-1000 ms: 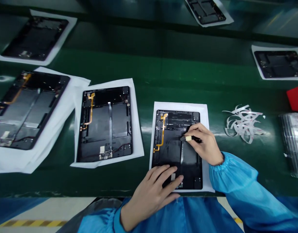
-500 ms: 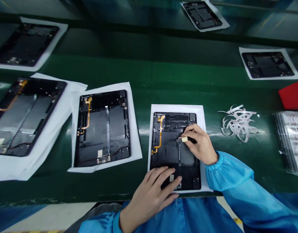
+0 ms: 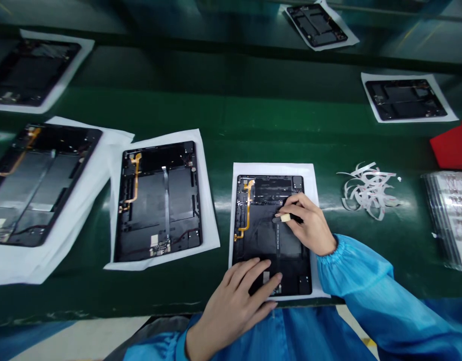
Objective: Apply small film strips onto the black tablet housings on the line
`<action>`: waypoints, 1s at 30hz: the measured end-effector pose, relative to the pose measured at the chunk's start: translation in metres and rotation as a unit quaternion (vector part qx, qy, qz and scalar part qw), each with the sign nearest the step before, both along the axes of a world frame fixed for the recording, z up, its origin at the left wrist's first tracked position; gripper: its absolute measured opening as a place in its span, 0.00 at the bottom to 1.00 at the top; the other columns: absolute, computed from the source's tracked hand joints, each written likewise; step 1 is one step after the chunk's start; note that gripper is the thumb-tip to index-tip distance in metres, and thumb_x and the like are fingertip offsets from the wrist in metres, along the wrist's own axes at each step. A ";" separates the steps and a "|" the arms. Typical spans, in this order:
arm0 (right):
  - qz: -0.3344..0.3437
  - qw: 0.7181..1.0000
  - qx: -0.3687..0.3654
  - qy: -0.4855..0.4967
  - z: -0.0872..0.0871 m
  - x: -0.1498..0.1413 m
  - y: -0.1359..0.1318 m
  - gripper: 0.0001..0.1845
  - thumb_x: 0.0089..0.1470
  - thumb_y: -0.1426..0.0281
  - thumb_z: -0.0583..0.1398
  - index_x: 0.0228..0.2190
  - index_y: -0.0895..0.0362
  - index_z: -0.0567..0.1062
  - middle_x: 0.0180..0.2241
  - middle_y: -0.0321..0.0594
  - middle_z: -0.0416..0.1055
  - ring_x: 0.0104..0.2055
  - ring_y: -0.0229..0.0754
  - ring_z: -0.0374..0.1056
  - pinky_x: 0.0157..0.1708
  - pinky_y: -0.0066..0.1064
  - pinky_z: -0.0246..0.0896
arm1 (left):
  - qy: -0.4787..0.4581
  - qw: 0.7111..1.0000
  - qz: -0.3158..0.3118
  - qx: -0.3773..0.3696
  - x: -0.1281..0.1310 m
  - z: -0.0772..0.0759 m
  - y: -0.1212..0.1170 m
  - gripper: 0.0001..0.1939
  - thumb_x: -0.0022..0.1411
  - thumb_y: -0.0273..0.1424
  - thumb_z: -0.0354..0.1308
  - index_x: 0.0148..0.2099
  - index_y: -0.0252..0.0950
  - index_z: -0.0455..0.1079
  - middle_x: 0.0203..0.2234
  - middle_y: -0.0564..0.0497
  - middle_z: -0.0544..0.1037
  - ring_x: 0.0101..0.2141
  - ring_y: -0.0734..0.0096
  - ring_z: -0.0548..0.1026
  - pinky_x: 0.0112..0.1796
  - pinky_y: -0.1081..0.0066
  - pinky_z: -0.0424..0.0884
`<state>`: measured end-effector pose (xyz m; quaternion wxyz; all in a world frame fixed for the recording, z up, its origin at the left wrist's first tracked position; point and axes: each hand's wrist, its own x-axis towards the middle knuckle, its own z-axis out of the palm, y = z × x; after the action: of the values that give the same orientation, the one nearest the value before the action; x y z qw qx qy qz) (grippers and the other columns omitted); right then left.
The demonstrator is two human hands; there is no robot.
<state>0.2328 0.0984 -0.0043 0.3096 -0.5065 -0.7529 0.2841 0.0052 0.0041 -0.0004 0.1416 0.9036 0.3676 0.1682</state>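
In front of me a black tablet housing (image 3: pixel 261 240) lies on a white sheet (image 3: pixel 273 168). Its inside faces up, with an orange flex cable (image 3: pixel 248 205) at the left and a dark printed ribbon cable (image 3: pixel 278 240) down the middle. My right hand (image 3: pixel 308 220) pinches a slim black tool with a cream section (image 3: pixel 285 217); its exact kind is unclear. The dark tip meets the ribbon cable's upper end. My left hand (image 3: pixel 242 296) rests with fingers spread over the housing's lower left edge, partly covering a small board there.
Two similar housings, one nearer (image 3: pixel 159 200) and one further left (image 3: pixel 42 185), lie on white sheets. Tangled white strips (image 3: pixel 369 190), a red container (image 3: pixel 454 145) and stacked clear trays (image 3: pixel 451 220) are at right. More housings (image 3: pixel 406 99) lie farther back.
The housings at the far left and far right of the back strip have shifted left. Both my hands stay almost in place, the tool's tip still at the ribbon cable.
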 end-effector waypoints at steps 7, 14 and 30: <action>-0.049 0.998 0.016 0.026 -0.004 -0.003 0.001 0.14 0.56 0.77 0.59 0.44 0.53 0.71 0.40 0.42 0.68 0.42 0.45 0.68 0.42 0.36 0.67 | 0.064 0.997 -0.003 0.041 0.001 0.000 0.003 0.31 0.65 0.53 0.50 0.61 0.38 0.67 0.56 0.40 0.69 0.56 0.50 0.64 0.56 0.59 0.54; -0.156 0.982 0.018 0.100 -0.005 0.002 0.006 0.10 0.59 0.74 0.58 0.42 0.53 0.74 0.34 0.36 0.67 0.27 0.37 0.63 0.31 0.31 0.65 | 0.099 0.994 0.006 0.049 0.002 0.000 0.007 0.39 0.59 0.56 0.54 0.67 0.40 0.59 0.59 0.35 0.63 0.58 0.41 0.60 0.57 0.54 0.51; 0.031 0.997 -0.062 0.039 0.017 -0.002 0.037 0.04 0.56 0.75 0.62 0.33 0.55 0.77 0.38 0.39 0.70 0.38 0.40 0.69 0.36 0.31 0.66 | 0.113 0.992 0.044 0.021 0.018 0.005 0.042 0.33 0.65 0.48 0.54 0.68 0.43 0.56 0.62 0.37 0.61 0.60 0.44 0.60 0.54 0.51 0.62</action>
<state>0.2310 0.1358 0.0132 0.2977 -0.4901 -0.7363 0.3592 0.0232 0.0464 0.0046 0.0726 0.9027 0.4168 0.0783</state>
